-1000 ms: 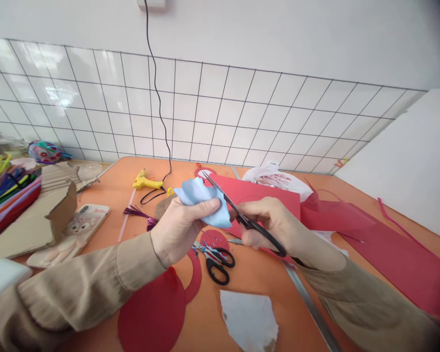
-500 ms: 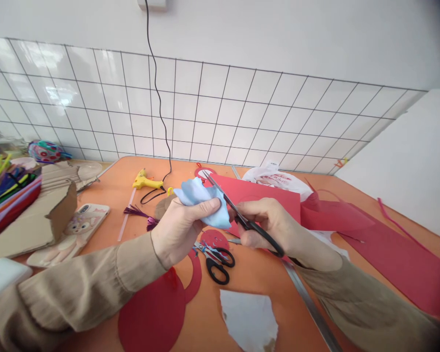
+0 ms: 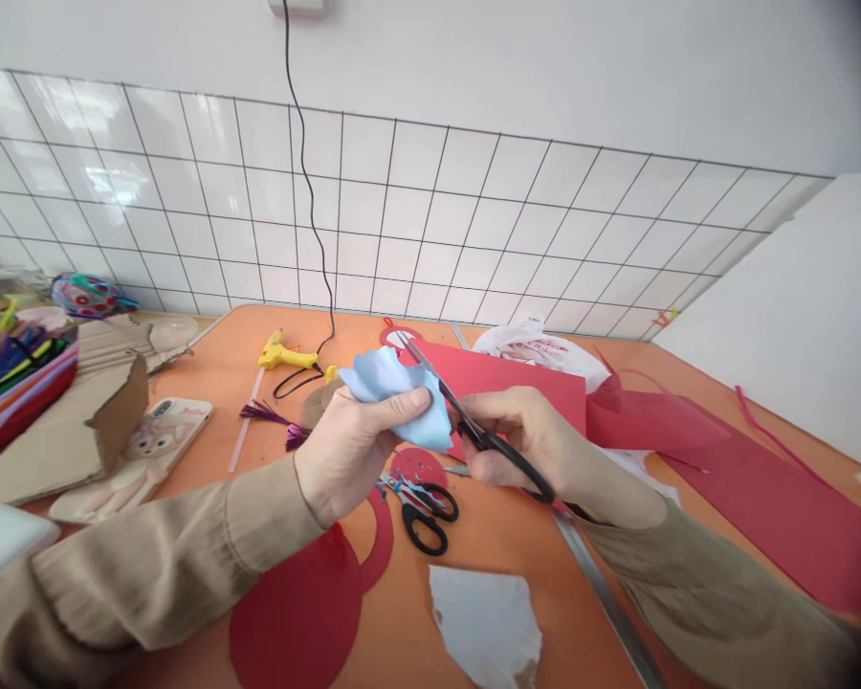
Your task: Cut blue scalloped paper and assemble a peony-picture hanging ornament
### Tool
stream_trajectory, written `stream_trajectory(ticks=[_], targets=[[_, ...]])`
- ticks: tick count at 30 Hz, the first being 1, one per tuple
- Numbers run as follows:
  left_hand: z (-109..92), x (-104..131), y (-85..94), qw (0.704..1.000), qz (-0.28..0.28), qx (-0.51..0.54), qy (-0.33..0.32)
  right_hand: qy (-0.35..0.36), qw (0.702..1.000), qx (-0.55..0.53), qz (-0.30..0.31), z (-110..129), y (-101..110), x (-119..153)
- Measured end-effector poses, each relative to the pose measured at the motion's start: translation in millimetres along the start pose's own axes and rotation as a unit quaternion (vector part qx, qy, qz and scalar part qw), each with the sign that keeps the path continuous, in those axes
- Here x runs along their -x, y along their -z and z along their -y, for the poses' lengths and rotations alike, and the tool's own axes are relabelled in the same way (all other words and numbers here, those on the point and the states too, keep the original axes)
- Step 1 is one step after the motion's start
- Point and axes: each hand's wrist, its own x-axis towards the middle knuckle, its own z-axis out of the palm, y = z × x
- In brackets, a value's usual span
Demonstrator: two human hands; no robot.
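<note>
Nearest, a torn white scrap (image 3: 486, 622) lies flat on the orange table (image 3: 219, 368), with a large red disc (image 3: 294, 612) to its left. Just beyond them, a second pair of scissors (image 3: 413, 498) rests with its black loops toward the person, its blades partly hidden behind the left hand (image 3: 348, 445).

That hand is clamped on a folded blue sheet (image 3: 398, 383), thumb laid on top along its lower part. The sheet sticks out past the fingers, up and to the right of the grip, its wavy edge turned away.

The right hand (image 3: 527, 435) is closed around the black handles of the scissors (image 3: 498, 443), held above the table. Their long axis slants from the near right to the far left, tips pointing away and handles back toward the right wrist. The blades run along the sheet's right edge; whether they touch it, I cannot tell.

Beyond lie red card (image 3: 509, 378), a yellow glue gun (image 3: 287, 357) and, farther right, a white plastic bag (image 3: 538, 349).
</note>
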Motion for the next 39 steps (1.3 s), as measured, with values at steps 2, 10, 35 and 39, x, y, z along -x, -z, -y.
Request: stream_trajectory(ticks=[2,10,35,39], targets=[[0,0,-0.1,1.0,-0.001,0.0,0.0,0.0,1.0,0.001,0.001,0,0,0],[0,1,0.4,1.0,-0.004,-0.004,0.0,-0.01,1.0,0.02,-0.015,3,-2,-1],[0,2,-2.7,1.0,-0.017,0.003,-0.017,0.021,0.999,0.015,-0.034,-9,-3,-1],[0,2,-1.6,1.0,-0.015,0.006,-0.02,0.022,0.999,0.009,-0.035,-8,-3,-1]])
